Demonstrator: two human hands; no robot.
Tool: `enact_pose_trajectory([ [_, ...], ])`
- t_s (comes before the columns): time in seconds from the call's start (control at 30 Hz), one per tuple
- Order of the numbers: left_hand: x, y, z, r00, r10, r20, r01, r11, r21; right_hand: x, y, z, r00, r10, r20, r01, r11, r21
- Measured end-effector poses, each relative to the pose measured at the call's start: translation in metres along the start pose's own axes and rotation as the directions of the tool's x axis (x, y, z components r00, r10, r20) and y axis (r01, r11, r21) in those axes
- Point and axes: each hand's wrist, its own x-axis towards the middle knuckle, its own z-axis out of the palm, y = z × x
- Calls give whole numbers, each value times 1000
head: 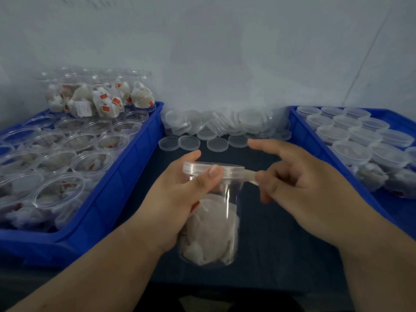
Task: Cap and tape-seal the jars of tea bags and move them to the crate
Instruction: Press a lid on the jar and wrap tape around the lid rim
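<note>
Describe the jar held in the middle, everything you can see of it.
The jar is a clear plastic cylinder, roughly upright, held above the dark tabletop. A clear lid sits on top. White tea bags fill its lower half; the upper part looks empty. The left hand grips its upper wall, thumb pressed on the lid's rim. A thin strip of tape runs from the lid's right edge to the right hand, which pinches its free end.

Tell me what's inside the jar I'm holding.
White tea bags fill the lower half of the jar; the upper part looks empty under the lid. The left hand gripping it hides the contents on that side.
</note>
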Motion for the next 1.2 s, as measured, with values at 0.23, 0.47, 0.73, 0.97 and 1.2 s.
enact_pose_trajectory([
  [0.23,-3,3,3,994,-43,98,56,990,-129,-6,5,-9,981,-89,-173,96,995,32],
  [0.47,-10,8,6,987,-38,155,76,967,-242,0,11,5,972,-88,-218,76,995,-61],
  [0.73,-12,6,1,986,9,167,37,961,-272,8,12,5,997,31,-72,-26,997,79],
  [0.97,-7,4,-4,985,-7,170,37,985,-171,1,12,13,985,-1,-171,-1,1000,-14],
  [1.2,-8,4,6,998,35,51,-31,996,-83,-3,1,17,962,-74,-264,28,984,-177],
])
